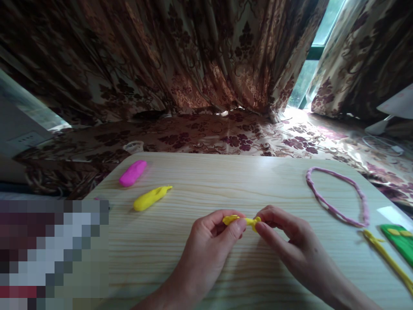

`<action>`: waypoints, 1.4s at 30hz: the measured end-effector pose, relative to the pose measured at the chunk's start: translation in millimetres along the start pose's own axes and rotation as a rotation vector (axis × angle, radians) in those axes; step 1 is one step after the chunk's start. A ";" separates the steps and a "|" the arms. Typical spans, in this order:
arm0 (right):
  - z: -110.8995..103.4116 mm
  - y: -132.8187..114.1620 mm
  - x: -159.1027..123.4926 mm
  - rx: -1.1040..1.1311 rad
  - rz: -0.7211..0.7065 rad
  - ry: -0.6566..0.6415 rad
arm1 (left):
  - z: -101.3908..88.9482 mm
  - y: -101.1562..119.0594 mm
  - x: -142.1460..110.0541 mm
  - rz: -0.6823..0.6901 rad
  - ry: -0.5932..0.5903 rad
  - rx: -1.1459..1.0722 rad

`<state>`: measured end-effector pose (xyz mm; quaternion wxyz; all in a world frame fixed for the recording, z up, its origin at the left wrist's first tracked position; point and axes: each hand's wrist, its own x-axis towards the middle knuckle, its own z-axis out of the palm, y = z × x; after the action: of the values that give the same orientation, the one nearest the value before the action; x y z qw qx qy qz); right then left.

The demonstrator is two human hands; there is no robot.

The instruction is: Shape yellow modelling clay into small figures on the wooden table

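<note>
Between both hands, just above the table, is a small strip of yellow modelling clay (249, 221) with uneven, lumpy ends. My left hand (215, 243) pinches its left part between thumb and fingers. The thumb and fingertips of my right hand (287, 237) are closed on its right end. Farther off to the left lies a larger yellow clay lump (151, 199) with a thin, drawn-out tip. Behind that rests a pink clay lump (133, 173).
A pinkish-purple clay ring (350, 180) lies at the table's right. Near it are a long yellow clay strip (389, 260) and a green slab (400, 241) with yellow pieces. The wooden table (206, 172) ends before a patterned cloth ledge. A blurred block hides the lower left.
</note>
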<state>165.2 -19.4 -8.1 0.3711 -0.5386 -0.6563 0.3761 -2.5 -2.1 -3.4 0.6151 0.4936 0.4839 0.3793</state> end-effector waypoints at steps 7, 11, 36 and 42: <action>-1.6 0.0 0.1 -0.018 -0.032 0.016 | 0.5 -0.7 0.2 -0.020 0.009 0.035; -7.4 -0.8 1.0 0.013 0.018 -0.064 | -1.2 -3.5 -0.2 -0.026 0.012 0.044; -9.0 -0.1 1.9 0.022 0.076 -0.123 | -0.1 -2.0 1.9 -0.072 -0.022 0.033; -1.9 1.8 -0.5 0.137 0.100 -0.159 | 0.1 -0.4 1.0 -0.035 -0.091 -0.159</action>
<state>167.8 -19.4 -8.9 0.3346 -0.5124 -0.6287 0.4799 -2.2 -1.3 -4.0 0.6802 0.4512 0.4325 0.3830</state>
